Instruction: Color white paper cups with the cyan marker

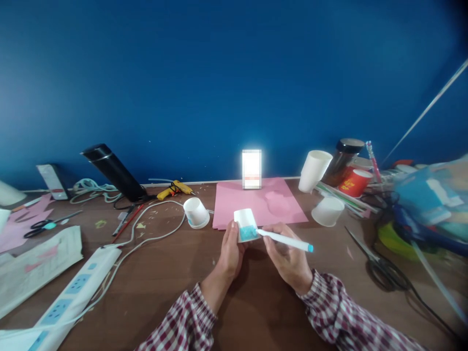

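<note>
You are facing a plain, deep blue wall (204, 83), and it is filling all the upper part of your view. The wall is looking paler at the far left, where a soft light is falling on it, and it is turning darker toward the upper right corner. At the right, a thin pale line (431, 105) is running on a slant. In front of you, a brown table (153, 297) is spreading wide, and its surface is showing a faint wood colour. A narrow light strip (285, 179) is following the place where table and wall are meeting.
</note>
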`<state>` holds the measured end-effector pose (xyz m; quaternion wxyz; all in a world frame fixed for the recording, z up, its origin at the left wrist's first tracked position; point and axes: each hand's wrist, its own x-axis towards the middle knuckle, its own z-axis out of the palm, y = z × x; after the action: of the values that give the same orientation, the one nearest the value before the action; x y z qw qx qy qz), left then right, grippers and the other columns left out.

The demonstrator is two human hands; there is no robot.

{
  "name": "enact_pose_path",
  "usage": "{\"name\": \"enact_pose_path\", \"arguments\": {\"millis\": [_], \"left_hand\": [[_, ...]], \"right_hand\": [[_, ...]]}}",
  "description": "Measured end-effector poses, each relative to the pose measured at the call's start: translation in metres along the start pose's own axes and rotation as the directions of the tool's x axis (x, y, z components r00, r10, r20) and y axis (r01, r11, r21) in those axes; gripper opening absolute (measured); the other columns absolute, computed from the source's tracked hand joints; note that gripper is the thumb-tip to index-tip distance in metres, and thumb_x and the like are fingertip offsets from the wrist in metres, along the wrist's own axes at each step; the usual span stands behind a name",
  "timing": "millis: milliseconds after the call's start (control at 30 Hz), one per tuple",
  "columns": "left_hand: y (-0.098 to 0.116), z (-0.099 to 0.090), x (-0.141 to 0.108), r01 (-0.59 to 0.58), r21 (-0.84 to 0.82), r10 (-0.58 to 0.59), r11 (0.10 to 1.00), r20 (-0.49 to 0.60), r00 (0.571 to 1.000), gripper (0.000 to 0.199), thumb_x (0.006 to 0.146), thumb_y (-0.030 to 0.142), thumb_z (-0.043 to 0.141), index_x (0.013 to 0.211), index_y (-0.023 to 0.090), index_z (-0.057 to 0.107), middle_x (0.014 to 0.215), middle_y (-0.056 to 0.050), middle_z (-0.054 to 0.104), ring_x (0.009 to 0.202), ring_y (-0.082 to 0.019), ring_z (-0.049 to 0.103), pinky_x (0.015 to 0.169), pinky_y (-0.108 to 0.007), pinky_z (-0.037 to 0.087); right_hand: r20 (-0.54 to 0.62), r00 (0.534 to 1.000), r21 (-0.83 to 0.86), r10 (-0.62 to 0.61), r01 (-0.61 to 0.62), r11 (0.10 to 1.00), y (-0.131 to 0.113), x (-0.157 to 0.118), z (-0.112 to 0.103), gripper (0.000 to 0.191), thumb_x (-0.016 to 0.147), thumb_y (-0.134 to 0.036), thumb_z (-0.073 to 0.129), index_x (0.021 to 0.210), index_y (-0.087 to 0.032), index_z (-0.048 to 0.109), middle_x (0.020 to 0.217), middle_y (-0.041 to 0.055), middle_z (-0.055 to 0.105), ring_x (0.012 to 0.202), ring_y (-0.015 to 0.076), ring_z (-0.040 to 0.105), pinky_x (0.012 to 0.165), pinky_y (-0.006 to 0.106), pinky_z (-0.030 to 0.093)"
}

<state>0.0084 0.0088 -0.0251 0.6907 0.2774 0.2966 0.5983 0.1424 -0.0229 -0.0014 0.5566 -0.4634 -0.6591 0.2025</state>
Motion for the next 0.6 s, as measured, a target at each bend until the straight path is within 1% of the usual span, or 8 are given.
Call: {"name": "enact_pose_path", "arguments": {"millis": [67,167,233,300,400,500,600], "left_hand": [[-0.0005,0.0005,-0.0003,-0.010,0.019,0.010,1.000,-0.006,1.000,0.034,0.083,0.048,0.055,0.091,0.015,0.059,0.082,-0.002,0.061,0.070,-0.012,0.053,0.071,-0.029,0.043],[-0.0017,0.0009,-0.0010,-0.031,0.045,0.032,0.999,-0.023,0.999,0.030,0.082,0.047,0.057,0.085,0.017,0.057,0.076,0.001,0.056,0.066,-0.011,0.050,0.066,-0.026,0.041],[-0.0023,0.0009,-0.0014,-0.040,0.058,0.041,0.998,-0.027,0.999,0.028,0.082,0.045,0.058,0.082,0.017,0.055,0.073,0.003,0.053,0.065,-0.010,0.048,0.064,-0.025,0.041],[-0.0026,0.0008,-0.0016,-0.048,0.075,0.050,0.996,-0.026,0.998,0.029,0.082,0.045,0.057,0.082,0.017,0.054,0.072,0.003,0.052,0.065,-0.010,0.047,0.064,-0.025,0.040],[-0.0022,0.0005,-0.0021,-0.054,0.114,0.058,0.992,-0.031,0.998,0.030,0.083,0.046,0.056,0.079,0.017,0.053,0.071,0.003,0.050,0.064,-0.010,0.045,0.064,-0.025,0.039],[-0.0007,0.0010,-0.0029,-0.054,0.183,0.066,0.982,-0.063,0.996,0.030,0.082,0.047,0.056,0.077,0.018,0.052,0.068,0.003,0.048,0.061,-0.010,0.042,0.062,-0.025,0.038],[0.0006,0.0019,-0.0036,-0.080,0.248,0.102,0.966,-0.079,0.992,0.031,0.082,0.048,0.057,0.076,0.018,0.053,0.068,0.002,0.047,0.061,-0.011,0.042,0.061,-0.025,0.038]], "right_hand": [[-0.007,0.999,0.035,0.046,-0.046,0.998,0.0028,-0.0022,0.0011,0.010,0.087,-0.021,0.056,0.097,-0.020,0.059,0.090,0.0049,0.063,0.081,0.0172,0.062,0.073,0.029,0.052],[0.017,0.995,0.049,0.097,-0.097,0.994,0.0044,-0.0047,0.0011,0.006,0.089,-0.023,0.054,0.093,-0.019,0.057,0.082,0.0028,0.061,0.067,0.0134,0.059,0.058,0.023,0.050],[0.031,0.995,0.035,0.096,-0.097,0.995,0.0037,-0.0055,0.0005,0.004,0.089,-0.023,0.054,0.090,-0.019,0.056,0.077,0.0011,0.058,0.061,0.0116,0.055,0.052,0.021,0.046],[0.034,0.996,0.026,0.082,-0.083,0.996,0.0024,-0.0059,0.0001,0.003,0.089,-0.022,0.053,0.090,-0.019,0.055,0.077,0.0007,0.057,0.061,0.0111,0.054,0.050,0.020,0.044],[0.039,0.999,0.001,0.035,-0.035,0.999,0.0016,-0.0062,0.0003,0.002,0.088,-0.020,0.053,0.090,-0.020,0.054,0.079,0.0012,0.056,0.064,0.0121,0.054,0.050,0.020,0.043],[0.043,0.999,-0.040,-0.025,0.027,0.999,0.0025,-0.0064,0.0011,0.003,0.087,-0.019,0.054,0.089,-0.020,0.055,0.080,0.0012,0.056,0.069,0.0135,0.055,0.060,0.023,0.046],[0.059,0.998,-0.067,-0.033,0.037,0.997,0.0035,-0.0059,0.0013,0.004,0.086,-0.018,0.054,0.089,-0.021,0.055,0.081,0.0012,0.057,0.070,0.0143,0.056,0.065,0.025,0.046]]}}
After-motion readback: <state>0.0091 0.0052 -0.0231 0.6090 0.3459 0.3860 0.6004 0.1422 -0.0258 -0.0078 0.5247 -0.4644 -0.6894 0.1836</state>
